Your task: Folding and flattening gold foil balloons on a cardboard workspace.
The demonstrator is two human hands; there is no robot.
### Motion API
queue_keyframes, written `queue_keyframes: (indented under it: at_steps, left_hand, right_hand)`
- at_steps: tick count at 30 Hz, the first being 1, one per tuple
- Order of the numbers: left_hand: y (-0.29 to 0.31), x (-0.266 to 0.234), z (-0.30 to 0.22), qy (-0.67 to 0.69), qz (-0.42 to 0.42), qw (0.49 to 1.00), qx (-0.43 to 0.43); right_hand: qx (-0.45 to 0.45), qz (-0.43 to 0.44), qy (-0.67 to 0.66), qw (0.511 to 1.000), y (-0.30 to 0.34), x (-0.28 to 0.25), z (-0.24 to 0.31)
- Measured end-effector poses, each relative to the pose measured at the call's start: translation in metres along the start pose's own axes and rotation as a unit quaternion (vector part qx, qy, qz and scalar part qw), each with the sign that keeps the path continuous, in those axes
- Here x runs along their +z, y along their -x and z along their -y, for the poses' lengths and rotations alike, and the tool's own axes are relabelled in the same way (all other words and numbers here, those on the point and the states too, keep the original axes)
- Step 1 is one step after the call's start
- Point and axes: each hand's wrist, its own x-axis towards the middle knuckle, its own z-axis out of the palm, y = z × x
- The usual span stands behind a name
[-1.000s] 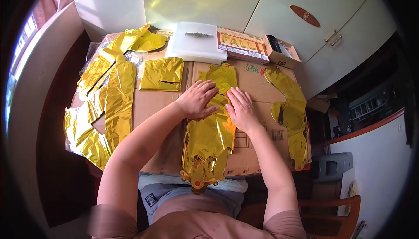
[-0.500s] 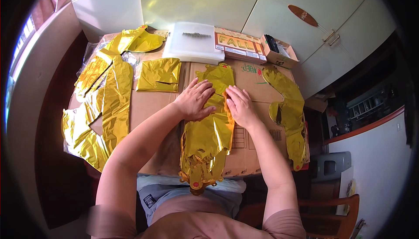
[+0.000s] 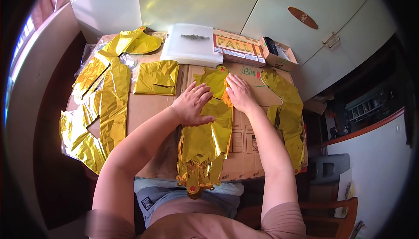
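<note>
A flat, deflated gold foil balloon (image 3: 207, 129) lies lengthwise in front of me, its crumpled near end hanging at the cardboard's front edge. My left hand (image 3: 193, 102) rests on its left side, fingers stretched and thumb apart. Along the balloon's right edge, higher up, my right hand (image 3: 239, 92) lies flat with fingers extended. A crumpled orange patch (image 3: 227, 97) shows beside those fingers; I cannot tell whether it is a cloth or part of the foil. More flat gold foil balloons lie at the left (image 3: 114, 103) and the right (image 3: 290, 112). A folded gold foil piece (image 3: 156, 77) sits beyond my left forearm.
Cardboard (image 3: 148, 112) covers the table. Along its back stand a translucent white plastic case (image 3: 192, 49), a flat printed box (image 3: 239, 49) and a small open carton (image 3: 279, 55) with dark items. White cabinets (image 3: 196, 3) rise behind. A wooden chair (image 3: 331, 208) is at the lower right.
My right hand has slid away from me along the balloon's right edge, and the orange patch now shows less. My left hand stays nearly in place, its fingers a little more spread.
</note>
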Motion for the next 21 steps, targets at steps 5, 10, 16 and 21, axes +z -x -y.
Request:
queue_keyframes:
  at_steps: [5, 10, 16, 21]
  left_hand:
    - [0.0, 0.0, 0.001, 0.003, 0.002, 1.0, 0.001]
    - [0.0, 0.002, 0.0, -0.01, 0.009, 1.0, -0.004]
    - [-0.003, -0.004, -0.003, -0.033, 0.011, 0.999, -0.004]
    - [0.0, 0.002, 0.001, -0.016, 0.008, 1.0, -0.004]
  right_hand:
    - [0.016, 0.029, 0.006, 0.999, -0.005, -0.005, 0.002]
    - [0.012, 0.05, 0.025, 0.998, -0.004, -0.007, 0.003]
    - [0.014, 0.058, 0.033, 0.998, -0.003, -0.011, 0.006]
    - [0.015, 0.06, 0.04, 0.997, -0.003, -0.01, 0.008]
